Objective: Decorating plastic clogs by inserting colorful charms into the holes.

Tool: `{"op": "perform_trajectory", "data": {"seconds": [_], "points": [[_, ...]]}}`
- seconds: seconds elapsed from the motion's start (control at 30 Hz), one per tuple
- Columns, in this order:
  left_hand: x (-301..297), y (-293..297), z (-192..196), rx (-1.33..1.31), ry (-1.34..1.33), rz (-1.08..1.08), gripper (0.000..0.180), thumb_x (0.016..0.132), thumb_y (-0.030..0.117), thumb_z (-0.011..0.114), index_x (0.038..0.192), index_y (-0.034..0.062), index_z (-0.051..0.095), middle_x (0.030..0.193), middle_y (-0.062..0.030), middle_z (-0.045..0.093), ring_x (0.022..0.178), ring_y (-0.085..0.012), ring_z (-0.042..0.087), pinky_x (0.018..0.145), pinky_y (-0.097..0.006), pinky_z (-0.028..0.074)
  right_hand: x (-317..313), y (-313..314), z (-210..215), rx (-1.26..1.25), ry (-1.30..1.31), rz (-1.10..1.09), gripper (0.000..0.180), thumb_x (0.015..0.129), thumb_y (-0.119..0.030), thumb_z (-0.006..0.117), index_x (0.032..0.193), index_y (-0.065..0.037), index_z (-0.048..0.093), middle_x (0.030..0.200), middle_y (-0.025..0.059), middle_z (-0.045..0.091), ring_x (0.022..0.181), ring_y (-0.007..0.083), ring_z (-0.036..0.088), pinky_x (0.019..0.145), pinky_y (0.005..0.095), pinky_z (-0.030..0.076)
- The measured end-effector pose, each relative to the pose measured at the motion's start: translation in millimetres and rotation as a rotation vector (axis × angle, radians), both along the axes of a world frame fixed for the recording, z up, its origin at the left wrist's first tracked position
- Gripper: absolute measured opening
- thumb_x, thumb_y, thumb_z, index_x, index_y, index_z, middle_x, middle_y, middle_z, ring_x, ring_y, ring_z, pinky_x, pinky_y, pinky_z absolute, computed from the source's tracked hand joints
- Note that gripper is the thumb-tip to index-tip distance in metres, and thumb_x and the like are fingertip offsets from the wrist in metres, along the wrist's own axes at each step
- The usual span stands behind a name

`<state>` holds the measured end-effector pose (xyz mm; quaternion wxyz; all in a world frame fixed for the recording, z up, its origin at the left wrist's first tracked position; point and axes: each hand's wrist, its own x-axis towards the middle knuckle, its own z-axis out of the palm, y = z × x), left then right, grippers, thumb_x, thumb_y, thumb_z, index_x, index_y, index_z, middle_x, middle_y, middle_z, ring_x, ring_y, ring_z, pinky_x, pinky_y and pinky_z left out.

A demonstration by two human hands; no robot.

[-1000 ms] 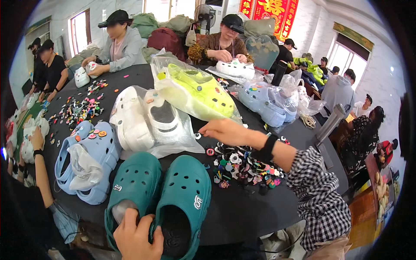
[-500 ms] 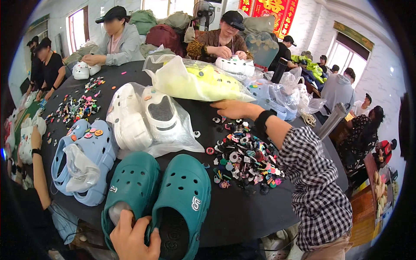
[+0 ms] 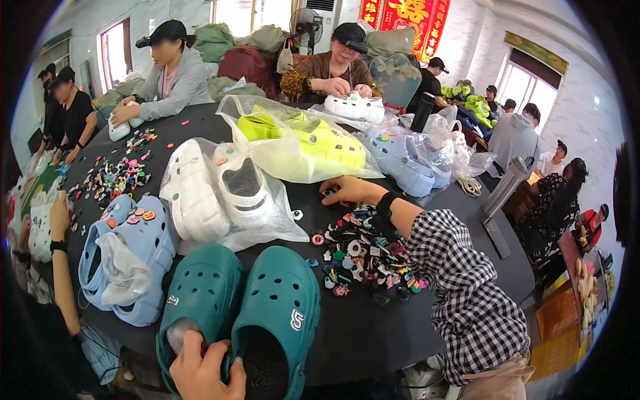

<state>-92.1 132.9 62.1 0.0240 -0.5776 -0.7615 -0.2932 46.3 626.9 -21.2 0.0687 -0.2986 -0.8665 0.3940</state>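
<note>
The left hand is cut off by the lower edge, so only its knuckles and curled fingers show, closed over the heel rims where the two teal clogs meet at the near edge of the dark bench. The right hand reaches out flat, fingers loosely spread on the bench at the far end of the charm pile; whether it pinches a charm cannot be told. The bagged white clogs and bagged yellow-green clogs crowd just beyond it, light blue clogs lying left. Since half a second ago the right hand has drawn back from the yellow-green bag.
</note>
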Motion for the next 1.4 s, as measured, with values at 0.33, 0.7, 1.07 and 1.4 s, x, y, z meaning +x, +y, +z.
{"op": "perform_trajectory", "data": {"seconds": [0.33, 0.7, 1.07, 1.4], "points": [[0.5, 0.3, -3.6, 0.017, 0.002, -0.003, 0.028, 0.079, 0.012, 0.071, 0.102, -0.0022, 0.065, 0.107, -0.0236, 0.056, 0.094, -0.0445, 0.058, 0.077, -0.047, 0.048, 21.6, -31.6, 52.7, -0.079, -0.311, 0.242, 0.039, 0.088, -0.037, 0.075, 0.103, -0.002, 0.067, 0.087, 0.0024, 0.064, 0.071, 0.0116, 0.059, 0.064, 0.0271, 0.049], [1.6, -1.7, -2.2, -0.009, 0.004, 0.009, 0.027, 0.08, 0.014, 0.07, 0.102, -0.0015, 0.066, 0.108, -0.0246, 0.058, 0.095, -0.0453, 0.058, 0.078, -0.047, 0.048, -18.3, -76.7, 43.5, 0.328, 0.133, 0.348, 0.026, 0.085, -0.023, 0.07, 0.104, -0.005, 0.07, 0.096, 0.011, 0.068, 0.087, 0.0223, 0.064, 0.074, 0.0356, 0.051], [2.3, -0.3, -4.5, -0.017, -0.023, 0.015, 0.027, 0.08, 0.013, 0.071, 0.103, -0.0006, 0.065, 0.107, -0.0242, 0.057, 0.095, -0.0455, 0.058, 0.079, -0.048, 0.048, -22.2, -91.6, 56.8, 0.178, -0.316, 0.362, 0.026, 0.08, -0.023, 0.072, 0.097, -0.004, 0.067, 0.089, 0.0091, 0.07, 0.085, 0.021, 0.065, 0.076, 0.0338, 0.05], [1.3, -1.0, 0.9, -0.016, 0.026, -0.003, 0.027, 0.08, 0.013, 0.071, 0.102, -0.0012, 0.066, 0.107, -0.0249, 0.057, 0.095, -0.0458, 0.058, 0.078, -0.047, 0.048, 31.7, -59.4, 93.9, 0.266, -0.242, 0.407, 0.041, 0.097, -0.031, 0.054, 0.125, -0.002, 0.063, 0.119, 0.0134, 0.068, 0.11, 0.0277, 0.063, 0.097, 0.0391, 0.047]]}}
